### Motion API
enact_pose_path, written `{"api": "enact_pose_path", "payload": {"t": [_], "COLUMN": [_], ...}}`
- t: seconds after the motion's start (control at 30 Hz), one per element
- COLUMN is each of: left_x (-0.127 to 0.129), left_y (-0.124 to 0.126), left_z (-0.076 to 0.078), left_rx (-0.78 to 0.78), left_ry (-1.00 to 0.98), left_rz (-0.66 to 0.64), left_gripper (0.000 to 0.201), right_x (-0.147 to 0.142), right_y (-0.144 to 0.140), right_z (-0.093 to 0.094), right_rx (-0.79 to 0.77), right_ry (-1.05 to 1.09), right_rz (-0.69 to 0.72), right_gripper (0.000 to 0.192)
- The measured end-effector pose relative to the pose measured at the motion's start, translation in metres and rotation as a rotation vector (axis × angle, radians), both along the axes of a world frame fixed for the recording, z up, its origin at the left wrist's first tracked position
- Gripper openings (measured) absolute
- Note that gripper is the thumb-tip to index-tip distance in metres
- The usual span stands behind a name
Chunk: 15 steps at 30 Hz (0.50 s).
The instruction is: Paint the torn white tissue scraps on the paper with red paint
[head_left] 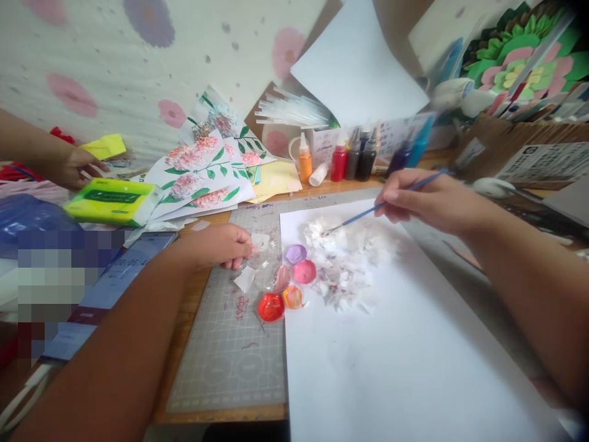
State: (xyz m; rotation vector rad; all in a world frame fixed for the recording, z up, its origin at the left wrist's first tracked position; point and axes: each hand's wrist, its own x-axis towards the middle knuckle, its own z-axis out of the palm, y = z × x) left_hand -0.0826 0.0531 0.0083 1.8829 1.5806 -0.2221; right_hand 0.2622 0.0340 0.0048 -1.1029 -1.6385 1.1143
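Observation:
My right hand (409, 199) grips a thin blue paintbrush (368, 213) between thumb and fingers. The brush tip touches a white, crumpled tissue cluster (317, 232) stuck on a large sheet of white paper (368, 374). More ruffled tissue clumps (347, 279) lie around it. With its fingers closed, my left hand (230, 247) pinches the edge of a clear plastic paint palette (264, 273). The palette's round wells hold purple paint (296, 253), pink paint (304, 271), orange paint (293, 297) and red paint (271, 306). Small paper scraps (245, 279) lie by it.
A grey cutting mat (230, 356) lies under the paper. Several paint bottles (338, 162) stand behind. Painted flower pictures (197, 166), a tissue pack (115, 201) and a phone (115, 282) are at left. Another person's hand (76, 166) is by the pack. A cardboard box (515, 147) stands right.

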Motion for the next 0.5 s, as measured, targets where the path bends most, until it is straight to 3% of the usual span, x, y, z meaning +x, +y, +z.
{"api": "enact_pose_path", "payload": {"t": [0.23,0.5], "left_x": [-0.006,-0.006], "left_y": [0.004,0.003], "left_z": [-0.006,-0.004], "left_rx": [-0.008,0.001], "left_ry": [-0.027,0.002], "left_rz": [-0.019,-0.005], "left_gripper": [0.030,0.035], "right_x": [0.013,0.002], "right_y": [0.001,0.000], "right_z": [0.003,0.000], "right_rx": [0.034,-0.010], "right_ry": [0.127,0.046], "right_rz": [-0.090,-0.040], "right_gripper": [0.038,0.035]}}
